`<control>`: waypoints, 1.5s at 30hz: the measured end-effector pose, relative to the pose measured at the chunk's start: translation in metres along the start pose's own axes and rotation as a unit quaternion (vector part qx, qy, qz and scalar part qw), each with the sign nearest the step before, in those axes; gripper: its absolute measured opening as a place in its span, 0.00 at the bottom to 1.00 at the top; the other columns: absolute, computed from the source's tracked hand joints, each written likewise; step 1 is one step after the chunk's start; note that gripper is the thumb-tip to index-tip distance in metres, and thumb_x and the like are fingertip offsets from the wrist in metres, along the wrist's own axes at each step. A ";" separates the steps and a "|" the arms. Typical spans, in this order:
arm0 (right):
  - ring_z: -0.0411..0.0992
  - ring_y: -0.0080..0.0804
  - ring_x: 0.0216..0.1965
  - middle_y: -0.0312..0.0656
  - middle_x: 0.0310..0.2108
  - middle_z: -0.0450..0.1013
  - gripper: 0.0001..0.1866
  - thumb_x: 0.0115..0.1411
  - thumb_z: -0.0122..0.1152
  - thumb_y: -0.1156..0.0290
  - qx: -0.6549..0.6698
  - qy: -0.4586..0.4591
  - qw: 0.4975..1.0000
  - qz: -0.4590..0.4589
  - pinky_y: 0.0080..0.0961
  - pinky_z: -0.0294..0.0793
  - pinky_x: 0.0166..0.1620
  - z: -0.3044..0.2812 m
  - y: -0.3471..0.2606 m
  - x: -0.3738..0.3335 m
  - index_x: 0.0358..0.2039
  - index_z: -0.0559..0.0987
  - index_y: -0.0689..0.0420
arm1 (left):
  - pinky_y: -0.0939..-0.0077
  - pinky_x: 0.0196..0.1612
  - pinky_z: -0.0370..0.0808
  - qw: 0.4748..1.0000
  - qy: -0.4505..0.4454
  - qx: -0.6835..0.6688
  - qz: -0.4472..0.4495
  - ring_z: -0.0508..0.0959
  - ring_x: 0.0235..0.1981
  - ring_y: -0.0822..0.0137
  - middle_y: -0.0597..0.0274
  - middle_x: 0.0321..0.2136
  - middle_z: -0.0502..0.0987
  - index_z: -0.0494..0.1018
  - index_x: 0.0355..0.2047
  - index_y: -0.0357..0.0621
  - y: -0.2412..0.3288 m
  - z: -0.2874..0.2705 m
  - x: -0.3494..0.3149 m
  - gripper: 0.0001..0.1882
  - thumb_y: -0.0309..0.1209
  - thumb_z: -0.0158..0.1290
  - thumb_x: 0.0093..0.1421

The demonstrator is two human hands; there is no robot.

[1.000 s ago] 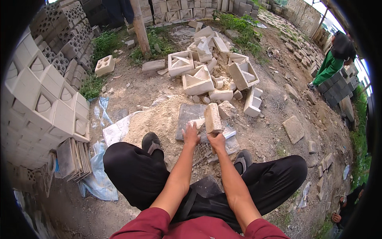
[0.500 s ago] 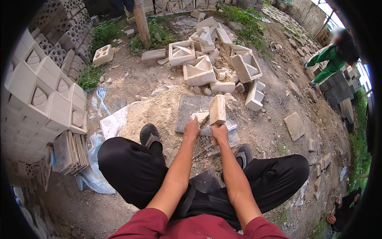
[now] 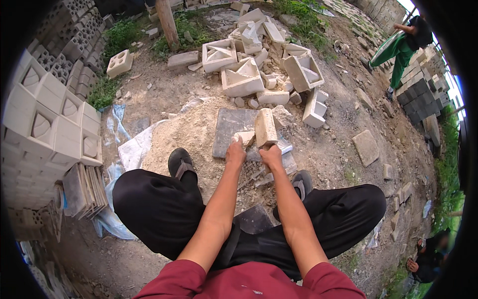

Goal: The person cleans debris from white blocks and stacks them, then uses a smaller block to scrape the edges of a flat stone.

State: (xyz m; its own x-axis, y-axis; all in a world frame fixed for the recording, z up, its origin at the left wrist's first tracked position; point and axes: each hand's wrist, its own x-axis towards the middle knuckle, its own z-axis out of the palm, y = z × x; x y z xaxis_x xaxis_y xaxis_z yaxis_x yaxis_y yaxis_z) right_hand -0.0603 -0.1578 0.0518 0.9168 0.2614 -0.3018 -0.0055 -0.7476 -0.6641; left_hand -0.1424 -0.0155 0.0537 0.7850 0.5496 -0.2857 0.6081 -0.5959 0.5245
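Note:
Between my spread knees, my left hand (image 3: 235, 151) is closed around a small pale block fragment (image 3: 246, 137) above a dark flat slab (image 3: 224, 130). Beside it, to the right, my right hand (image 3: 270, 155) grips the near end of a tan oblong block (image 3: 265, 127), tilted with its long face up. Whether this block is wood or masonry I cannot tell. The fragment and the block are very close; contact between them is unclear. My fingertips are partly hidden. Pale crushed grit (image 3: 181, 130) is heaped left of the slab.
Broken pale vent blocks (image 3: 242, 77) lie piled ahead. Stacked pale blocks (image 3: 52, 107) stand at left, near thin boards (image 3: 82, 192) and plastic sheeting (image 3: 137, 149). A loose slab (image 3: 366, 148) lies right. A person in green trousers (image 3: 398, 60) is far right; another person (image 3: 430, 259) sits lower right.
The view has shifted slightly, so most things sit a little further left. Both hands keep their holds on the fragment and the block. The person in green trousers stands more upright.

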 end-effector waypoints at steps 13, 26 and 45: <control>0.73 0.62 0.40 0.65 0.36 0.74 0.32 0.47 0.65 0.61 -0.003 0.051 0.995 -0.088 0.46 0.74 0.45 0.011 -0.006 -0.005 0.48 0.68 0.69 | 0.61 0.56 0.70 0.998 0.009 -0.056 -0.016 0.70 0.55 0.44 0.38 0.61 0.59 0.62 0.62 0.50 -0.002 0.002 -0.005 0.35 0.19 0.49 0.50; 0.75 0.57 0.39 0.61 0.32 0.76 0.23 0.46 0.62 0.63 0.112 0.139 0.979 -0.096 0.41 0.74 0.42 -0.010 -0.047 -0.004 0.38 0.74 0.68 | 0.63 0.59 0.67 0.995 0.050 -0.090 -0.001 0.68 0.58 0.46 0.40 0.62 0.58 0.61 0.63 0.52 -0.020 0.014 -0.003 0.36 0.20 0.49 0.50; 0.74 0.63 0.38 0.65 0.34 0.74 0.32 0.51 0.62 0.63 -0.029 0.078 0.996 -0.034 0.48 0.74 0.43 0.012 -0.051 -0.021 0.50 0.64 0.70 | 0.61 0.58 0.68 0.995 0.057 -0.083 -0.007 0.68 0.57 0.44 0.34 0.58 0.63 0.60 0.63 0.49 -0.013 0.016 -0.003 0.41 0.23 0.58 0.46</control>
State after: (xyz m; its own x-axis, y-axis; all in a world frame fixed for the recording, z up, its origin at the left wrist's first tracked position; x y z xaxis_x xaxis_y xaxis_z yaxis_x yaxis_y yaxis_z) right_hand -0.0840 -0.1178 0.0843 0.9654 0.2169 -0.1447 0.0769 -0.7671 -0.6369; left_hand -0.1504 -0.0192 0.0346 0.7523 0.6258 -0.2059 0.5833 -0.4874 0.6497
